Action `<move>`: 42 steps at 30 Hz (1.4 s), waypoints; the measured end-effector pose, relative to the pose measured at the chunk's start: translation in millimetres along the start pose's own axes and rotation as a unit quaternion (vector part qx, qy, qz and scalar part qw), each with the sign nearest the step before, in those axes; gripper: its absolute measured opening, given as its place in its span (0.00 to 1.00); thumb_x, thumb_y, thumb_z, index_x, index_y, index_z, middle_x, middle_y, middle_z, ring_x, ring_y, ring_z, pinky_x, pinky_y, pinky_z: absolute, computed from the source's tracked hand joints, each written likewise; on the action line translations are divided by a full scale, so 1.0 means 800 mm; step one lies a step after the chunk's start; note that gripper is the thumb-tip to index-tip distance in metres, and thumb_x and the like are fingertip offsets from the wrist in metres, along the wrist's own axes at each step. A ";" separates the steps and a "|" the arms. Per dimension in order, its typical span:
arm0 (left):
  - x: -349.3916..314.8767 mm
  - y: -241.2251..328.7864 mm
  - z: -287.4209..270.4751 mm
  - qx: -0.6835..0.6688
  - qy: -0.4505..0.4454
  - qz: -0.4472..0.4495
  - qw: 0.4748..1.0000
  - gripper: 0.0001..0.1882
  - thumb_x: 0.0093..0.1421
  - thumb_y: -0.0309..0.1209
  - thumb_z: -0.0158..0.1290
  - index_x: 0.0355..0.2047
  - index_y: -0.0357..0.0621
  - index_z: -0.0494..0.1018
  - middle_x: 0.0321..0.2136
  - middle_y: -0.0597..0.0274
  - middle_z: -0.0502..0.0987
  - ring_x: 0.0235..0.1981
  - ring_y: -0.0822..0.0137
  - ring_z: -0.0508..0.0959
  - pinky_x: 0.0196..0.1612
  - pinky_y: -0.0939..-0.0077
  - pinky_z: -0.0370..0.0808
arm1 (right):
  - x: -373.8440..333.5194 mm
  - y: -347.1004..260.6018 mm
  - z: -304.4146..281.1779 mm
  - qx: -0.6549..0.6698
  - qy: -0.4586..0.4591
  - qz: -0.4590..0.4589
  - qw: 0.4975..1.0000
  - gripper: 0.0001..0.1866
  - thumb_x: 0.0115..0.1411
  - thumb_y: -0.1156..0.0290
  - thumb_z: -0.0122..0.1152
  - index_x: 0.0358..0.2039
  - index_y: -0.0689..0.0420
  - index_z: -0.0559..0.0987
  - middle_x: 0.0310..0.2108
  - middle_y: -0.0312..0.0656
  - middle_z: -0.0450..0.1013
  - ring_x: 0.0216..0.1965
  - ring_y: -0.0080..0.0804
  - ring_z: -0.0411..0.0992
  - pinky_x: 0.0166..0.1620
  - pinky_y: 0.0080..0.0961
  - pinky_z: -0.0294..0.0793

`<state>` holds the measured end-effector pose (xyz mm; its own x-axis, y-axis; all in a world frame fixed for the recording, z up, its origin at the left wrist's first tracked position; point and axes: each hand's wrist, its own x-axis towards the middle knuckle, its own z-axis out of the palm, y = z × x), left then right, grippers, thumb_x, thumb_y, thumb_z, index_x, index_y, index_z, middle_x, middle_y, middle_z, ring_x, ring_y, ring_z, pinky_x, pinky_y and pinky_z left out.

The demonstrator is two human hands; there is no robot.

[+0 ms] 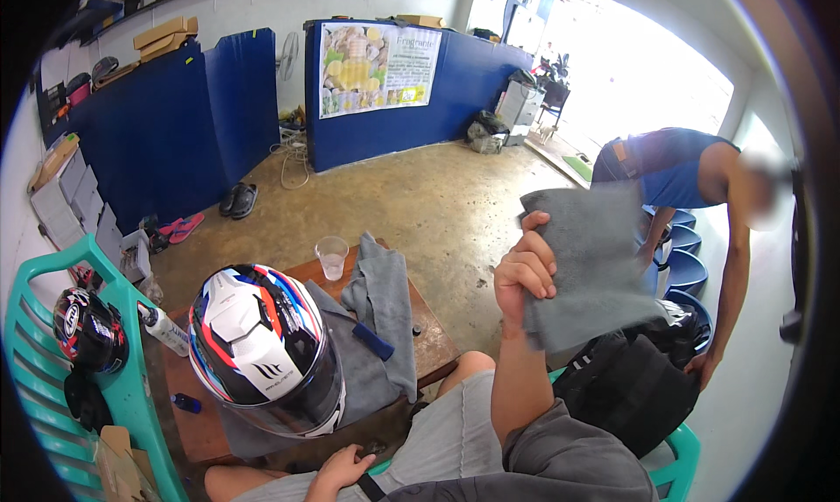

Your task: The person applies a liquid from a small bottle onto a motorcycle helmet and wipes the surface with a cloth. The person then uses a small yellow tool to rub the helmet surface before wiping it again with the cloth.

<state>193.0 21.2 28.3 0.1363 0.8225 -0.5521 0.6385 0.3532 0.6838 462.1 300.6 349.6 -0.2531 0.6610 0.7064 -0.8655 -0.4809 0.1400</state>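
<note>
Grips a folded grey cloth point(595, 270) in the raised right hand point(527, 270), curling fingers over its left edge. Keeps most of it just right of that hand, broad face toward the camera, long axis nearly upright, top tipped slightly left, lower end pointing down; blurred in places. Rests the left hand point(341, 467) on the lap, below and left of the right hand, with fingers loosely extended. Left of the right hand, on the wooden counter point(429, 322), a white helmet point(249, 322) with red and blue markings, visor turned down and right. Between helmet and right hand, a second grey cloth point(385, 296) and a dark blue block point(374, 341). Beyond the helmet, a clear cup point(332, 259).
</note>
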 end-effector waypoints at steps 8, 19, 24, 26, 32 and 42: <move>0.002 -0.002 0.001 0.017 -0.011 0.001 1.000 0.38 0.69 0.55 0.59 0.62 0.31 0.76 0.45 0.44 0.87 0.49 0.47 0.86 0.54 0.57 0.80 | -0.003 0.031 0.004 -0.764 0.093 0.018 0.638 0.13 0.71 0.71 0.53 0.52 0.65 0.72 0.28 0.51 0.77 0.28 0.53 0.78 0.33 0.47 0.79; -0.004 0.002 -0.004 0.009 -0.007 -0.001 1.000 0.39 0.68 0.57 0.59 0.61 0.30 0.76 0.46 0.41 0.86 0.49 0.45 0.86 0.54 0.56 0.80 | -0.019 0.027 -0.007 -0.799 0.225 0.075 0.552 0.16 0.73 0.65 0.57 0.54 0.62 0.79 0.40 0.49 0.83 0.39 0.48 0.83 0.45 0.42 0.83; 0.000 -0.001 0.000 -0.003 -0.009 0.003 1.000 0.39 0.68 0.57 0.59 0.61 0.30 0.76 0.45 0.41 0.86 0.49 0.45 0.86 0.54 0.56 0.80 | -0.003 -0.014 0.001 -0.067 -0.068 0.076 0.992 0.22 0.80 0.69 0.47 0.68 0.67 0.67 0.28 0.38 0.72 0.23 0.30 0.77 0.31 0.28 0.81; 0.000 -0.004 0.001 -0.003 -0.011 0.001 1.000 0.39 0.68 0.57 0.59 0.61 0.30 0.76 0.45 0.42 0.86 0.49 0.45 0.85 0.54 0.56 0.80 | 0.000 -0.021 0.002 -0.038 -0.026 0.040 0.998 0.21 0.79 0.76 0.45 0.68 0.70 0.65 0.24 0.39 0.68 0.18 0.30 0.74 0.24 0.29 0.78; 0.001 -0.005 0.004 0.000 -0.020 -0.005 1.000 0.39 0.69 0.57 0.58 0.62 0.31 0.75 0.45 0.43 0.86 0.49 0.45 0.85 0.55 0.56 0.80 | -0.012 0.003 0.001 -0.602 0.196 0.012 0.774 0.15 0.78 0.72 0.50 0.59 0.65 0.73 0.39 0.45 0.80 0.27 0.41 0.81 0.36 0.36 0.81; 0.000 -0.001 0.000 0.009 -0.012 -0.002 1.000 0.39 0.68 0.58 0.58 0.61 0.31 0.76 0.45 0.41 0.86 0.49 0.44 0.85 0.54 0.54 0.80 | -0.013 0.040 -0.005 -0.951 0.152 0.049 0.266 0.11 0.69 0.72 0.60 0.48 0.63 0.81 0.33 0.60 0.83 0.38 0.59 0.84 0.41 0.47 0.80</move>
<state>192.6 20.4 27.8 0.1523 0.8101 -0.5661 0.6522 0.3480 0.6734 435.2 280.6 344.2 -0.0875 0.8538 0.5132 0.5703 0.4654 -0.6769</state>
